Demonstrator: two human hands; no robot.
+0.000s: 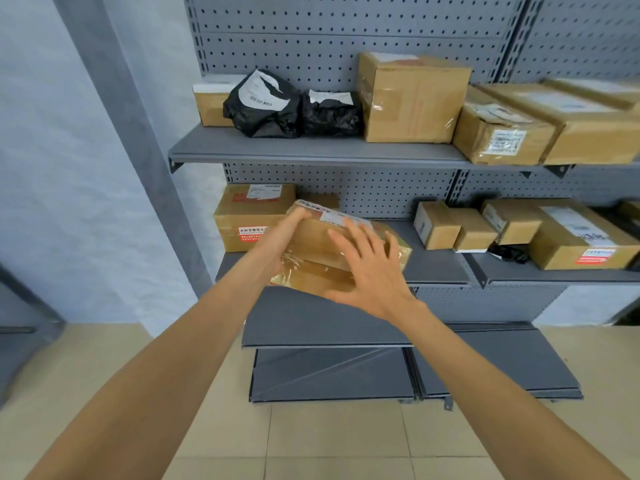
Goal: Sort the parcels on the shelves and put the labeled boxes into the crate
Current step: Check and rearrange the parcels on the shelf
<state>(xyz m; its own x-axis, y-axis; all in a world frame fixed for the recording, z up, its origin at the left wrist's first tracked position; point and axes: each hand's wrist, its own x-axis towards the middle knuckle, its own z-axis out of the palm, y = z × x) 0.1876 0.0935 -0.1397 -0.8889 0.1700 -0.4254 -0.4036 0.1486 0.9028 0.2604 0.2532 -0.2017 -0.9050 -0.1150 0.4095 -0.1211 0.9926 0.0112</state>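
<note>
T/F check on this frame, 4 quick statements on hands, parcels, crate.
1. Both hands are on the taped box. True: left hand grips its left end, right hand lies spread on its front.
2. Two black bags sit on the upper shelf. True.
3. A crate is in view. False: none shows.
4. The taped box carries no label. False: a white label sits on its top.

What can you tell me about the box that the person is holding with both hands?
The flat cardboard box is brown, wrapped in shiny clear tape, with a white printed label on top. It sits tilted at the front edge of the middle shelf. The left hand grips its left end; the right hand lies spread across its top.
</note>
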